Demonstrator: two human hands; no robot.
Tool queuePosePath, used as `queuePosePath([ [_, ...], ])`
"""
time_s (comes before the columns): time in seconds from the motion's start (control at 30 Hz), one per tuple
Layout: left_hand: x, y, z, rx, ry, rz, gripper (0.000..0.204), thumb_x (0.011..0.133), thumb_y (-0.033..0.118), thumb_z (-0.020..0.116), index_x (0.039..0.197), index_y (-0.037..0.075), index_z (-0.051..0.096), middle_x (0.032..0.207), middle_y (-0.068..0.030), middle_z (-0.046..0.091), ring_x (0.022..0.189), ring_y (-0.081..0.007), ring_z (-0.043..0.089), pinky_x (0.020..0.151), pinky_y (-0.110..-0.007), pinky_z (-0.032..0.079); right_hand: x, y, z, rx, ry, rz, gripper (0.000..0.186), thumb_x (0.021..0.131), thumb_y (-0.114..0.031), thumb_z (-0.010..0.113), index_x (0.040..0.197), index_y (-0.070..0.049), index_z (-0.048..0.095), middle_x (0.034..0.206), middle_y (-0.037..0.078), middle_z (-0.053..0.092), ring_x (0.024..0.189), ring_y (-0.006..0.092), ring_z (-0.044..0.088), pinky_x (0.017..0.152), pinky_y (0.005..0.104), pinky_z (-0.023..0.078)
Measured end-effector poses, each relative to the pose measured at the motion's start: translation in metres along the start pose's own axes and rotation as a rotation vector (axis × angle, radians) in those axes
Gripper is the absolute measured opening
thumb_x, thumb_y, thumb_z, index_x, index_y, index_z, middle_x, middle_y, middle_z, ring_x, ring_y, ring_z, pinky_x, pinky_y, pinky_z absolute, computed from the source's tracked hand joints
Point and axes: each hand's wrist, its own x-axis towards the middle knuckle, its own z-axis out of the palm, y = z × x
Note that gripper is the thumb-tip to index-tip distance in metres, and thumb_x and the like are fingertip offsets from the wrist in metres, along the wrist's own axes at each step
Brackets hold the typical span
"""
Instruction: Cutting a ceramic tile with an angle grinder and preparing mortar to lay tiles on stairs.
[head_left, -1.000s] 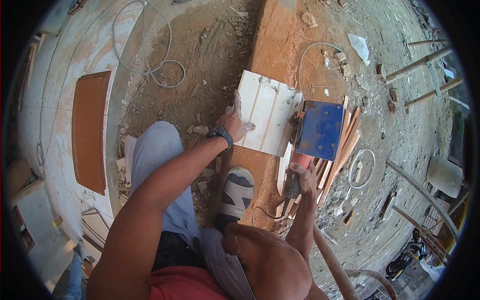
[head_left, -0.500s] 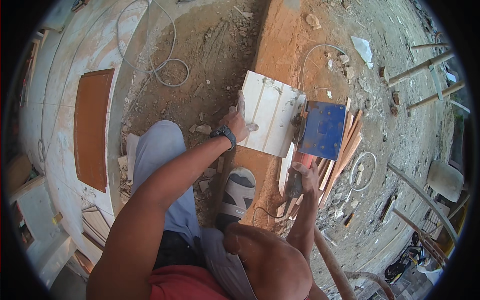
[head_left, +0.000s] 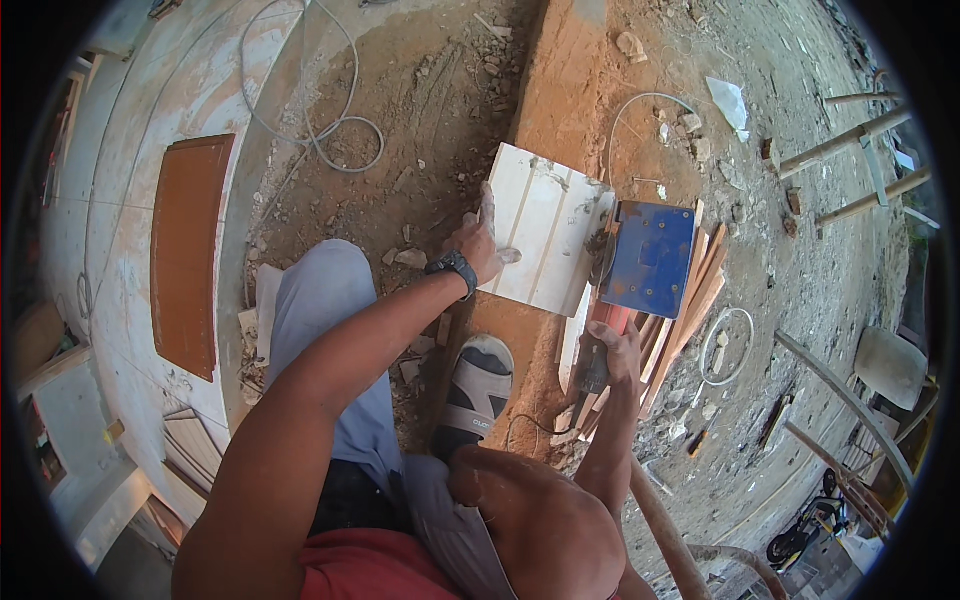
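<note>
Soft daylight falls evenly on the ground (head_left: 420, 110). The white striped board (head_left: 540, 230) looks very bright. Shadows are soft. The middle is pretty clear. A black ring goes all around. Near it, things bend, like the brown panel (head_left: 190, 255), and the motorbike (head_left: 805, 530) looks fuzzy and dark.

A white board (head_left: 548, 232), striped in tan and smudged grey-brown toward its far and right edges, shows pale against an orange-brown ledge (head_left: 562, 95). At right, the tool (head_left: 594, 374) pairs a deep blue plate (head_left: 650, 258) with a red neck (head_left: 616, 315) and dark grey grip. Wood strips (head_left: 706, 285) are reddish tan, a panel (head_left: 190, 255) at left brown. Near: red shirt (head_left: 370, 565), pale blue-grey trousers (head_left: 330, 300), black watch (head_left: 456, 268).
</note>
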Motion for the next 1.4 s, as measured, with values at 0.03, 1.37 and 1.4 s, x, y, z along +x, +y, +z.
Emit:
queuePosePath([
  [0.03,0.0,0.001,0.0,0.0,-0.004,-0.003,0.126,0.078,0.042,0.081,0.159,0.014,-0.012,0.132,-0.0329,0.051,0.117,-0.0481,0.057,0.098,-0.05,0.049,0.001,0.0,-0.001,0.001,-0.003,-0.002,0.049,0.071,-0.02,0.081,0.111,-0.003,0.058,0.087,0.008,0.062,0.069,0.0192,0.066,0.062,0.0334,0.055],
  [1.37,-0.001,0.001,-0.002,-0.003,-0.013,0.0,0.126,0.079,0.04,0.08,0.159,0.013,-0.014,0.135,-0.033,0.049,0.12,-0.0476,0.056,0.099,-0.05,0.048,0.009,-0.015,0.005,-0.052,0.006,-0.038,0.045,0.076,-0.017,0.078,0.112,0.0,0.058,0.086,0.009,0.063,0.07,0.0203,0.066,0.062,0.0338,0.055],
  [1.4,-0.001,0.001,-0.001,-0.013,-0.014,0.0,0.126,0.079,0.04,0.08,0.159,0.014,-0.014,0.135,-0.033,0.049,0.12,-0.0477,0.056,0.099,-0.05,0.048,0.009,-0.017,0.006,-0.054,0.006,-0.038,0.045,0.076,-0.017,0.078,0.112,0.0,0.058,0.086,0.009,0.063,0.07,0.0203,0.066,0.062,0.0338,0.055],
])
